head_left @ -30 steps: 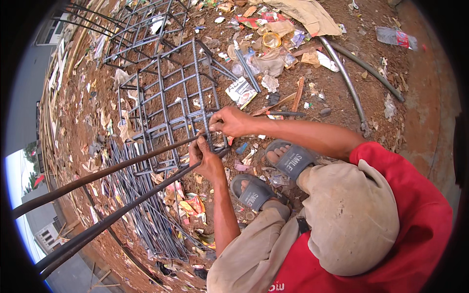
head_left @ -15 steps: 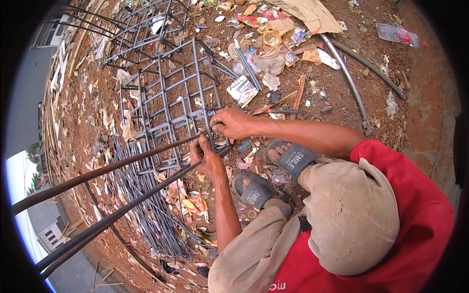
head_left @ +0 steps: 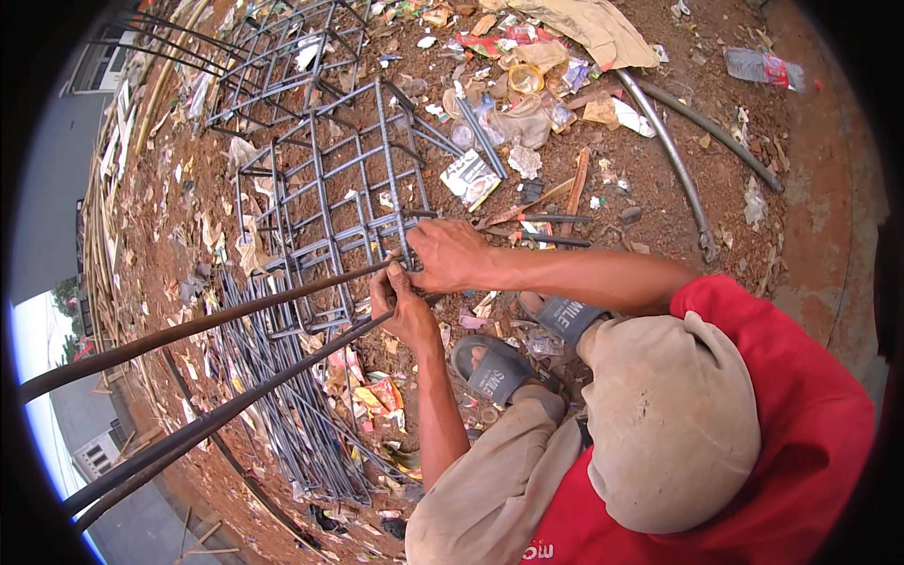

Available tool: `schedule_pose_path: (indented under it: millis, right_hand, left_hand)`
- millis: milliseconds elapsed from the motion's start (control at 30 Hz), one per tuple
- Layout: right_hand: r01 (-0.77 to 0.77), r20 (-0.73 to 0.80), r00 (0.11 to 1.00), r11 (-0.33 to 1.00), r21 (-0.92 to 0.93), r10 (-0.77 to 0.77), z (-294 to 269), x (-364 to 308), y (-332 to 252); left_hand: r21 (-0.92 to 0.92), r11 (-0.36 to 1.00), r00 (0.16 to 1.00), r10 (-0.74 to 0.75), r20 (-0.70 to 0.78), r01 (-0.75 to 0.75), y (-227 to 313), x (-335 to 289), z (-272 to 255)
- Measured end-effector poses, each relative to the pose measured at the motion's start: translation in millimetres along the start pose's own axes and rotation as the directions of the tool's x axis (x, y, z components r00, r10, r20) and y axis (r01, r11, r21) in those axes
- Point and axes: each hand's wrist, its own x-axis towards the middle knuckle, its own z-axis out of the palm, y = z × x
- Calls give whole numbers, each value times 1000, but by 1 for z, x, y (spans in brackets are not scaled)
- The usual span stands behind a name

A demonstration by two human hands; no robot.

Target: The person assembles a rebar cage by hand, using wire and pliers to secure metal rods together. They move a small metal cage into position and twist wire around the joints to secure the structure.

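My left hand (head_left: 407, 306) is at the near end of a rebar cage (head_left: 325, 179), thumb up and fingers bent closed beside the tips of long dark steel bars (head_left: 217, 315). My right hand (head_left: 450, 254) is against the same corner, fingers curled inward and almost meeting the left thumb. Whatever lies between the fingertips is too small and hidden to make out. The cage is made of grey ribbed bars crossed by bent hoops. Just past my right wrist, a tool with two black handles (head_left: 560, 240) and orange bands lies on the dirt, its head partly hidden.
A bundle of thin steel rods (head_left: 292, 414) lies left of my feet, with another cage (head_left: 282, 61) farther off. Curved metal pipes (head_left: 673, 141) and a plastic bottle (head_left: 763, 68) lie at the far right. Litter and cardboard (head_left: 598, 28) cover the red soil.
My right hand has shifted slightly nearer to me and closer to my left thumb. A second black handle now shows beside the forearm. My left hand has hardly moved.
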Motion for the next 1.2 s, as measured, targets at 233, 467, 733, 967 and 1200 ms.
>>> schedule_pose_path:
  millis: [233,467,733,967,1200]
  right_hand:
    - [197,14,980,979,-56,-197,-5,12,14]
    - [295,288,914,955,4,-284,-19,25,28]
    - [258,116,938,879,401,-328,-12,16,40]
    - [239,-41,968,860,452,-248,7,-2,36]
    - [403,-259,882,915,-21,-394,-9,-22,27]
  left_hand:
    - [-12,999,999,-53,-14,53,10,-4,-2]
    - [-17,995,995,-99,23,99,13,-3,-1]
    - [61,998,999,-1,33,-1,8,-1,-3]
    - [39,999,999,-27,46,25,6,-2,-4]
    - [-5,1000,1000,-16,16,16,1,-2,-7]
